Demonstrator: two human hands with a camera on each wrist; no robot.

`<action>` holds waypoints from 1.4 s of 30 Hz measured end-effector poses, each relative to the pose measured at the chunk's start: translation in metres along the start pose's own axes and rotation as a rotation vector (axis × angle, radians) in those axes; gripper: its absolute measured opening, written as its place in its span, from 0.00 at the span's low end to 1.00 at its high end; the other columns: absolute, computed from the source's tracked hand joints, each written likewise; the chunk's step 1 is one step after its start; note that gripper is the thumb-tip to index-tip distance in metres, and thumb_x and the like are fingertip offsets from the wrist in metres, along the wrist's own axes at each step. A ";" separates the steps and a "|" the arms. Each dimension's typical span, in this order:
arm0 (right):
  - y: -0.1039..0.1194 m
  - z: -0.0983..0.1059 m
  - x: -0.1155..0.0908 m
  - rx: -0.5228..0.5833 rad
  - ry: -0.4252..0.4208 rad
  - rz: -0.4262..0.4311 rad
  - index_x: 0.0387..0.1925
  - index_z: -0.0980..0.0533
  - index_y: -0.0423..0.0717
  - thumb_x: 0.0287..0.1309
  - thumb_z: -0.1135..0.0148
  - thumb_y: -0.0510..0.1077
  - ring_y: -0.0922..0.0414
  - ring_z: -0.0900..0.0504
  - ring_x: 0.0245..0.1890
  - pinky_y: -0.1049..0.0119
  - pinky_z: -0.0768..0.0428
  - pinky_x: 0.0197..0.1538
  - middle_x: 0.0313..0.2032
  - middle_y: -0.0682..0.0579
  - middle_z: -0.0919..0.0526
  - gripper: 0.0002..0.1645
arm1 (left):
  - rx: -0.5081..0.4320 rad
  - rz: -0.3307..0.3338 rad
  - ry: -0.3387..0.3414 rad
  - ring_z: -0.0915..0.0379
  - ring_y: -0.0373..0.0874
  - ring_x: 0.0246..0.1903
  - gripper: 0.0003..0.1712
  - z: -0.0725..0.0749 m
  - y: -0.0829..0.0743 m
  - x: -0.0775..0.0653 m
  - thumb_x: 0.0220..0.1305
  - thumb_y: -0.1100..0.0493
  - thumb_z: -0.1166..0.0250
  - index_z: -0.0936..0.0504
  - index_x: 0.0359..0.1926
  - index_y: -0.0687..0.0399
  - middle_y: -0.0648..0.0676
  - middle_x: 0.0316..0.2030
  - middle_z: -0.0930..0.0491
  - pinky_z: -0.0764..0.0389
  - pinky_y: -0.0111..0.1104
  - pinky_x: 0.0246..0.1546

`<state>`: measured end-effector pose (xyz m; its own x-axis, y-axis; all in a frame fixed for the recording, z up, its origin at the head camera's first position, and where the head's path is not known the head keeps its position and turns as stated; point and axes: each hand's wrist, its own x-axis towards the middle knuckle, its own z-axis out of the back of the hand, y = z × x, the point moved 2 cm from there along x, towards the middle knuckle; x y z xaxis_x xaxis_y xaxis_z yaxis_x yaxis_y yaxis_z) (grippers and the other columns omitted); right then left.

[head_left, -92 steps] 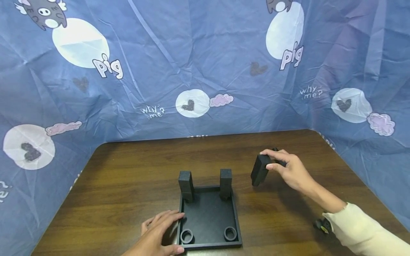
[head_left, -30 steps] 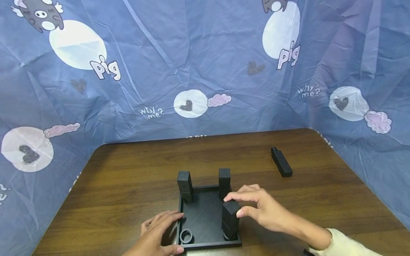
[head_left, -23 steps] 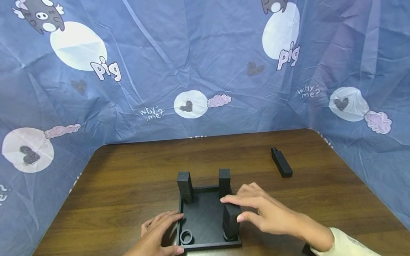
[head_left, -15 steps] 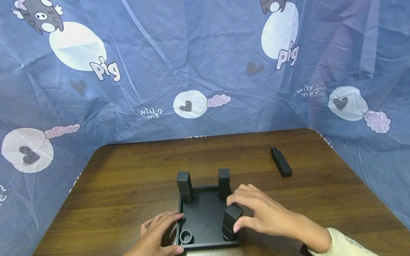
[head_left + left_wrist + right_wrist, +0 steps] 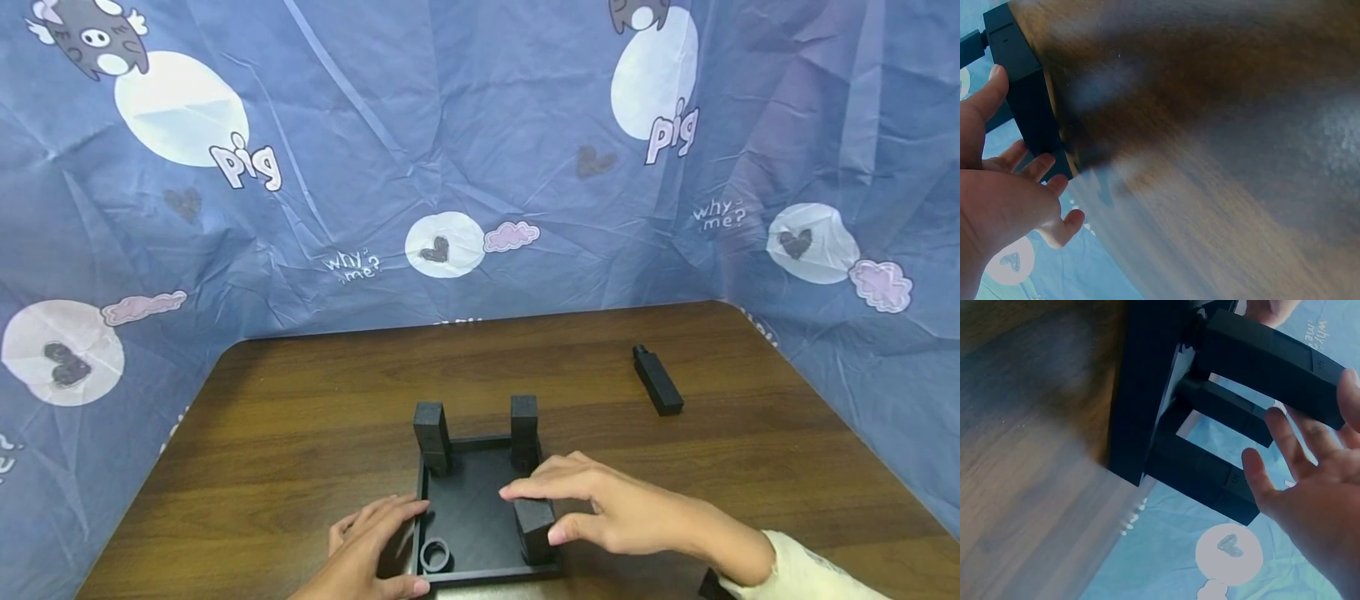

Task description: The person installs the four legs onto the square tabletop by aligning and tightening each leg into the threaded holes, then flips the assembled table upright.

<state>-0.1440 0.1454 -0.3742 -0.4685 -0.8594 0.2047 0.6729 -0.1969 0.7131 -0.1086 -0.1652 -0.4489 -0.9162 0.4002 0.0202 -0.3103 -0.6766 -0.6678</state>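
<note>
Behind, a creased blue sheet (image 5: 465,117) printed with pale circles, grey hearts, pigs and white lettering. In front of it, a dark brown wood-grain table (image 5: 330,392). In the near middle, a shallow black tray (image 5: 487,575) with low walls. At its far left corner, an upright black post (image 5: 432,437); at its far right corner, a second upright post (image 5: 524,429). At its near left corner, a round, hollow black socket (image 5: 436,556). At its near right corner, the held post (image 5: 535,533), roughly upright, the seating of its base too dark to judge.

About the top of this post, the right hand (image 5: 615,507): thumb on the right side, index finger stretched along the far edge, post grasped between; impossible to tell how firmly. Against the tray's left wall, the left hand (image 5: 367,542): fingers spread and relaxed, thumb at the near left corner.

To the far right, well apart from the tray, a loose post (image 5: 658,383) lying flat, narrow end pointing far left. Near right, a cream sleeve (image 5: 802,573), with a dark object (image 5: 714,587) beside it, mostly hidden.
</note>
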 end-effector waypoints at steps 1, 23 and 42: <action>0.000 0.000 0.000 0.024 0.014 -0.003 0.68 0.34 0.54 0.66 0.44 0.43 0.60 0.31 0.61 0.56 0.33 0.59 0.64 0.61 0.28 0.30 | 0.006 -0.002 -0.003 0.39 0.59 0.62 0.46 0.000 0.000 0.000 0.45 0.32 0.30 0.28 0.63 0.46 0.55 0.63 0.30 0.50 0.61 0.48; 0.001 0.014 0.002 -0.007 0.046 0.041 0.67 0.32 0.53 0.63 0.41 0.42 0.57 0.33 0.63 0.52 0.36 0.61 0.64 0.57 0.29 0.30 | 0.013 -0.033 -0.021 0.38 0.59 0.62 0.44 -0.002 0.000 0.000 0.45 0.34 0.28 0.28 0.63 0.45 0.55 0.63 0.29 0.50 0.61 0.48; 0.007 0.015 0.007 -0.090 0.037 -0.067 0.64 0.30 0.60 0.56 0.36 0.53 0.62 0.31 0.57 0.56 0.34 0.56 0.58 0.64 0.26 0.33 | 0.058 -0.078 -0.078 0.35 0.57 0.60 0.44 -0.002 0.001 0.000 0.43 0.36 0.27 0.27 0.62 0.45 0.52 0.61 0.27 0.50 0.56 0.48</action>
<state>-0.1516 0.1449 -0.3577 -0.4936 -0.8595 0.1324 0.6904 -0.2947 0.6606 -0.1082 -0.1643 -0.4510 -0.9049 0.4053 0.1300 -0.3937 -0.6809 -0.6176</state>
